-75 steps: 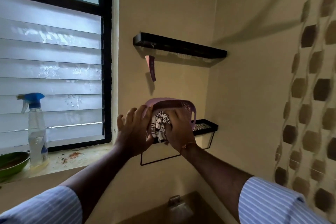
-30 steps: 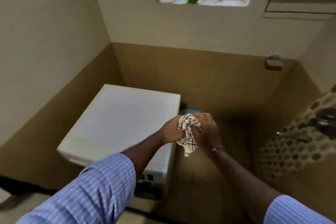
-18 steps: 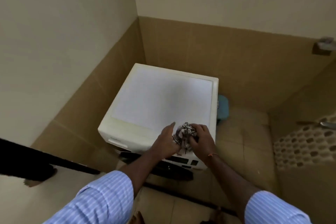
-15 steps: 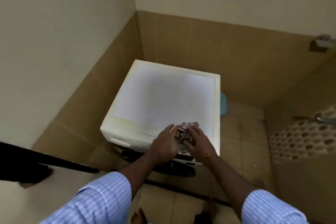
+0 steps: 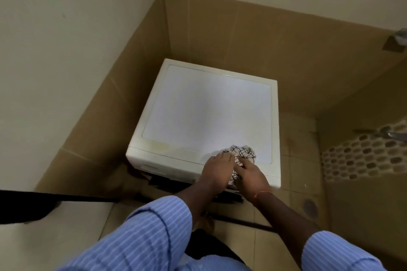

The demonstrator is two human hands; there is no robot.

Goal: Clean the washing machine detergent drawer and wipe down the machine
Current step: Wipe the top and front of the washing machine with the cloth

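One washing machine (image 5: 207,112), one checked cloth (image 5: 241,152), two hands; the cloth lay bunched at the lid's front right corner, most of the white top bare behind it; the left hand (image 5: 218,169) rested flat on the cloth's near edge; the right hand (image 5: 250,172) pressed it with loosely bent fingers, both wrists at the machine's front edge.

No readable text, labels, brands or nos. anywhere. Washing machine (image 5: 207,114) top is plain white, no lettering visible; its front panel at approx 6 o'clock is too dark and blurred to read. Checked cloth (image 5: 241,153) at the machine's 5 o'clock corner has a pattern only, no print.
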